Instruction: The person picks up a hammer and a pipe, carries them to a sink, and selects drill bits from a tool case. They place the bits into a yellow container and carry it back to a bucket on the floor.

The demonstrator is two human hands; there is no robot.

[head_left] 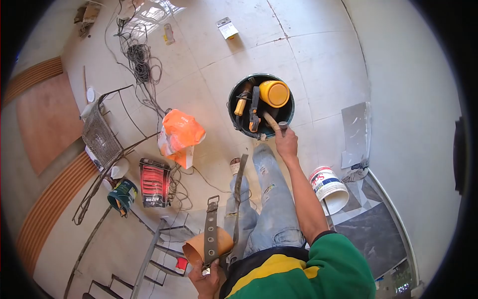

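My right hand [287, 147] is closed around a hammer [271, 121] close to its metal head. The hammer's wooden handle slants over the rim of a dark bucket [232, 105]. Inside that bucket sit a yellow container [275, 93] and tools with yellow and black handles [241, 105]. Low in the view, my left hand [206, 280] grips a grey-green tool belt [211, 236] with metal eyelets and a buckle. A tan leather pouch [226, 241] is on the belt, and its loose strap end stands up in front of my legs.
An orange plastic bag [180, 130] and a red-black sack [155, 183] lie to the left, near tangled cables [139, 62]. A metal-framed chair [102, 134] stands farther left. A white bucket [328, 187] is at the right, a ladder [159, 249] at lower left.
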